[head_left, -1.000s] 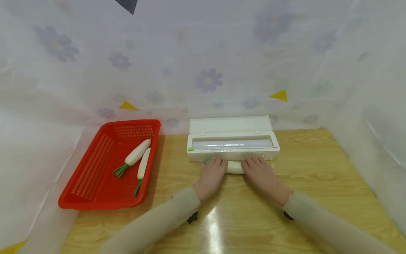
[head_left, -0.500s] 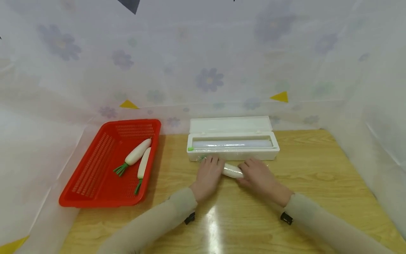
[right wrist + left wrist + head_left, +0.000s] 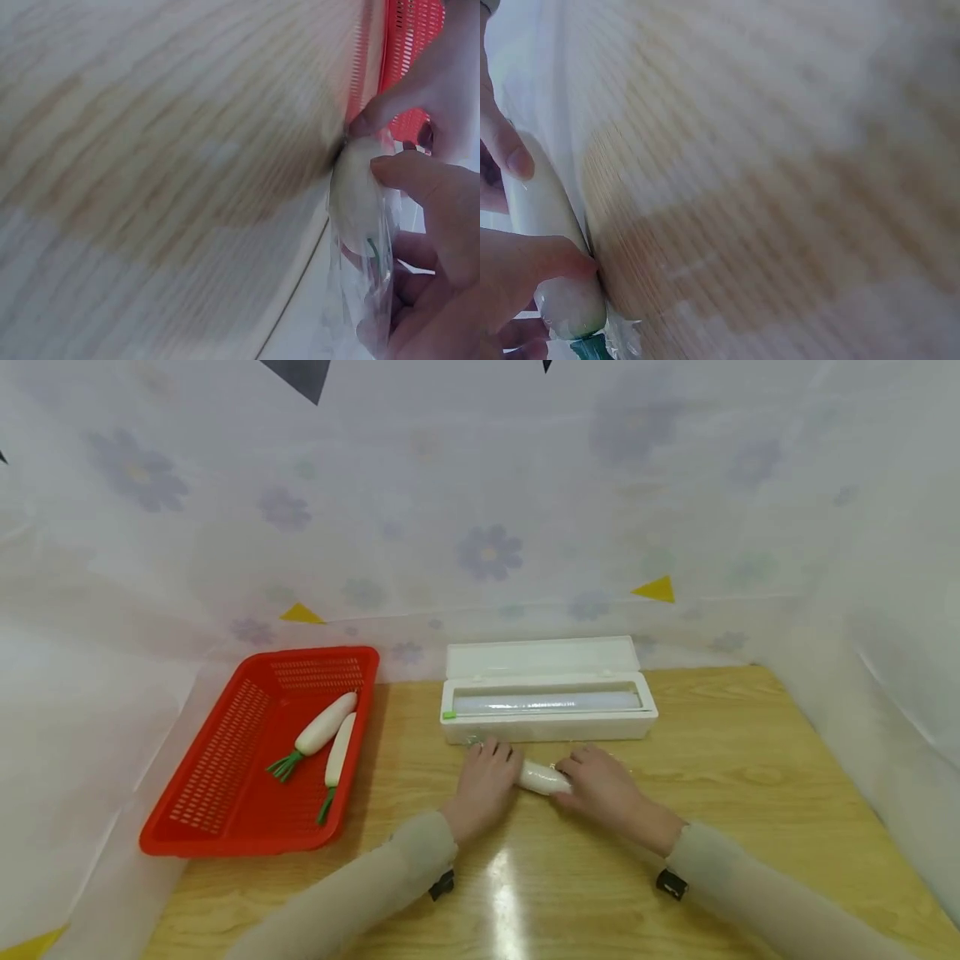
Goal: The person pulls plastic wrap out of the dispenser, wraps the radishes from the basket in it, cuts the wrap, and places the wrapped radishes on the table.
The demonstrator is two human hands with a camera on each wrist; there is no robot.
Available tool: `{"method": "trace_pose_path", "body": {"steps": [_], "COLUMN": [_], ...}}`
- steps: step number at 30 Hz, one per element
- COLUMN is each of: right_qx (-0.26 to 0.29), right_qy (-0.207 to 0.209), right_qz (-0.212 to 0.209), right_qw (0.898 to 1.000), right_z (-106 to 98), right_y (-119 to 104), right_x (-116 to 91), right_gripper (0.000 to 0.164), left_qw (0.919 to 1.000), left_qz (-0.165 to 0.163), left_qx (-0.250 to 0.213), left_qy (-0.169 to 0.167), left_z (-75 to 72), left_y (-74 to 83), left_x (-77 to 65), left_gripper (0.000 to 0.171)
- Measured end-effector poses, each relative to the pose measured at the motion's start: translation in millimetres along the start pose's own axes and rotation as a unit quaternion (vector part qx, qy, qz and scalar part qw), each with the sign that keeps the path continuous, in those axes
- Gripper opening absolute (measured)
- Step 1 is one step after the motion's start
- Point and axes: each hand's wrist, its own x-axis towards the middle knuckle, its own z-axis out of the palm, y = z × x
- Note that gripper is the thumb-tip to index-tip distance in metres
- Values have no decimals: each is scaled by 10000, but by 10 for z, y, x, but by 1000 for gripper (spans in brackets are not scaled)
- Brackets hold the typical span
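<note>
A white radish point(image 3: 545, 778) is lying wrapped in clear film point(image 3: 345, 300) on the table point(image 3: 720, 852), slanting from about ten o'clock to four in the head view. The left hand point(image 3: 483, 781) is gripping its ten o'clock end, thumb over the top, near the green stem point(image 3: 591, 346); the right hand point(image 3: 600, 785) is gripping its four o'clock end. Film is trailing loose past that end and bunching at the stem, so uneven pulling could be leaving creases or gaps, and a thumb slipping on the slick wrap could be letting the radish twist. Just beyond, at twelve o'clock, the film box point(image 3: 555, 728) is sitting with its lid raised; left fingertips are reaching so near that a bump could be shoving it. At nine o'clock, well apart, the red basket point(image 3: 255, 727) is holding two radishes point(image 3: 326, 724), seemingly posing little risk.
</note>
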Motion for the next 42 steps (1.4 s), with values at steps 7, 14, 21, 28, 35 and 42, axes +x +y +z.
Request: {"method": "trace_pose_path", "body": {"steps": [7,14,21,28,35,42], "right_qx": [120,54,76,188,-367,-453], "right_qy": [-27,281,403,658,879,916], "right_qz": [-762,-1201,-1205,-1445,-1744,-1741], "right_qw": [9970,9923,9919,9871,9801,9794], "right_z": [-67,-76,-40,-6,-61,-20], "right_y": [110,156,178,230,237,236], "right_x": [-159,-358,-530,-573,-518,-503], "right_gripper": [47,53,51,29,31,18], "left_qw": [9992,9981,9954,9921,9931,9952], "left_qz": [193,424,724,680,728,600], "left_qx": [-251,-312,-581,-1050,-906,-762], "left_qy": [-244,-335,-247,13,177,135], "left_z": [-50,-94,-85,-87,-93,-42], "left_y": [60,145,171,127,102,89], "left_x": [-148,-286,-393,-409,-411,-399], "left_gripper": [35,42,44,46,42,49]}}
